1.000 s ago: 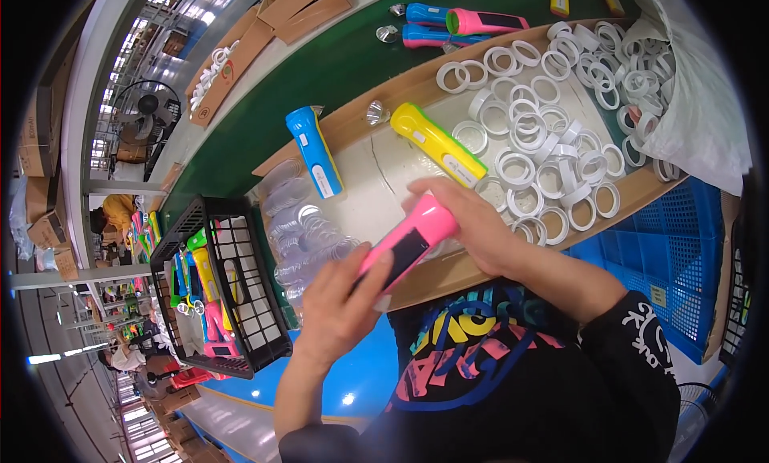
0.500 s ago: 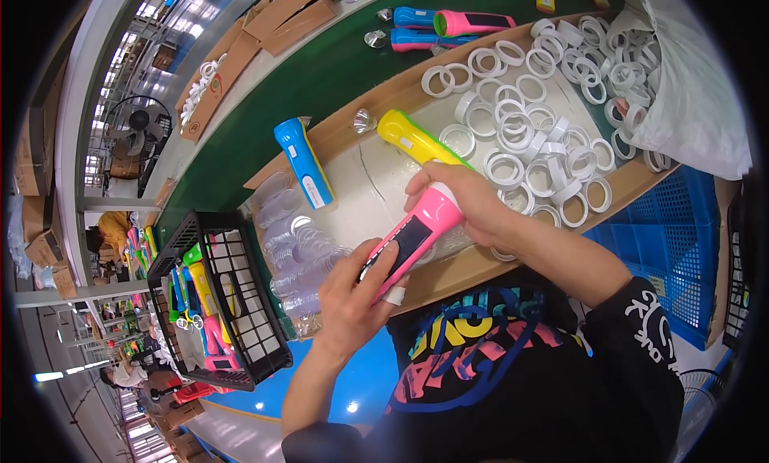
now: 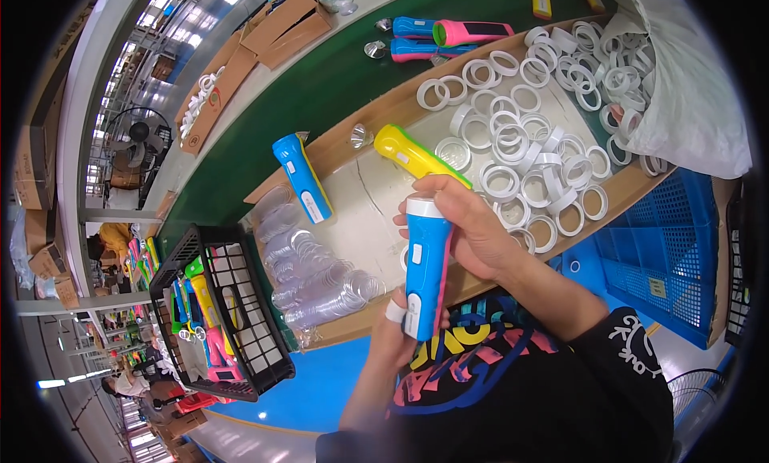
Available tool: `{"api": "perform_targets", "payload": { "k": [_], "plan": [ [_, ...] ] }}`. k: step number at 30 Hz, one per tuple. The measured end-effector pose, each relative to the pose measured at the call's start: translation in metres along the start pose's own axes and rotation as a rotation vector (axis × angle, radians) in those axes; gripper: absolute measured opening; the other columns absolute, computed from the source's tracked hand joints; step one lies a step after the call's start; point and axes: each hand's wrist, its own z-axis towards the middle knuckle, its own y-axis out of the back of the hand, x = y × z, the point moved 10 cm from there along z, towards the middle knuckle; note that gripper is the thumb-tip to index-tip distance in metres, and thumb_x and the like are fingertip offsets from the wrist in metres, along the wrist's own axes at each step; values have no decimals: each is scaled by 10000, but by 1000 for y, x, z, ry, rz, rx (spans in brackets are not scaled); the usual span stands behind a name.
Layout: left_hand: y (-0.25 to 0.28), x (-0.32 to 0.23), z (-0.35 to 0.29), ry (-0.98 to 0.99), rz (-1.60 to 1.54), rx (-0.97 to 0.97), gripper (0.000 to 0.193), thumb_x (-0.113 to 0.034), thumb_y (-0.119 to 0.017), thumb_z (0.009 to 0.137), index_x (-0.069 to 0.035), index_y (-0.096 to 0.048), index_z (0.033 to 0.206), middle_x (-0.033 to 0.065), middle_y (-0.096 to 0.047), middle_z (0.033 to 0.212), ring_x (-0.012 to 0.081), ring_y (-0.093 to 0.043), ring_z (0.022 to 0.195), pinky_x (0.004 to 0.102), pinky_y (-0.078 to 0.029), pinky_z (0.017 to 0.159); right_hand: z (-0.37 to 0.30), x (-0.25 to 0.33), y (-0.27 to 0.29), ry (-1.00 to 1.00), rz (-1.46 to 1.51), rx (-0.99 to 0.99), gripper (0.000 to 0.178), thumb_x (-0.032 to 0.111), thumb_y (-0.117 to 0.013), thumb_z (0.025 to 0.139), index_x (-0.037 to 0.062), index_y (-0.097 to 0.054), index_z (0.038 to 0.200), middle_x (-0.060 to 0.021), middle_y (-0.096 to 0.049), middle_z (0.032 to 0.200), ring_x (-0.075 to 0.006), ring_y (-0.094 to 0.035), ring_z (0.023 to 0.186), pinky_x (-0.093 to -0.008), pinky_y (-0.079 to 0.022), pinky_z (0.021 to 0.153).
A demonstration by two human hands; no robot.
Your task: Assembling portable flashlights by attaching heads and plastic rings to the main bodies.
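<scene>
Both hands hold a blue-and-pink flashlight (image 3: pixel 426 259), its blue side with a pale switch facing up and a white ring around its head. My left hand (image 3: pixel 394 332) grips the tail end, with white tape around one finger. At the head end, my right hand (image 3: pixel 474 227) has its fingers wrapped round beside the white ring. Just beyond lies a yellow-and-green flashlight (image 3: pixel 412 152), and further left a blue one (image 3: pixel 302 179). Loose white rings (image 3: pixel 510 142) are heaped right of them in a cardboard tray (image 3: pixel 352 130). Stacked clear discs (image 3: pixel 320 275) lie at its left end.
A black plastic crate (image 3: pixel 255 311) holding flashlights stands at left. More flashlights (image 3: pixel 473 34) lie at the far edge near small reflectors (image 3: pixel 375 50). A white sack (image 3: pixel 693 94) spills rings at right, above a blue perforated crate (image 3: pixel 665 255). Cardboard boxes (image 3: pixel 284 26) sit at far left.
The held flashlight has turned from its pink side to its blue side and now points more upright. My left hand has moved right and down to its tail.
</scene>
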Motion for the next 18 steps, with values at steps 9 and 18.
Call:
{"api": "perform_targets", "payload": {
  "k": [9,18],
  "plan": [
    [-43,-7,-13,60,-5,15,689,-206,-758,714,-32,-372,1258,89,-521,799,113,-470,526,226,-380,450,-13,20,-26,102,-75,-4,221,155,-570,867,75,-464,1043,-126,-551,1055,-261,-588,1010,-387,-482,883],
    [-91,10,-37,238,-548,491,841,-331,-712,748,-3,-255,1373,94,-470,770,119,-447,484,219,-357,381,-26,22,-49,127,291,443,255,274,-666,804,110,-474,831,-162,-537,969,-387,-555,1081,-479,-390,1008]
  ]
}}
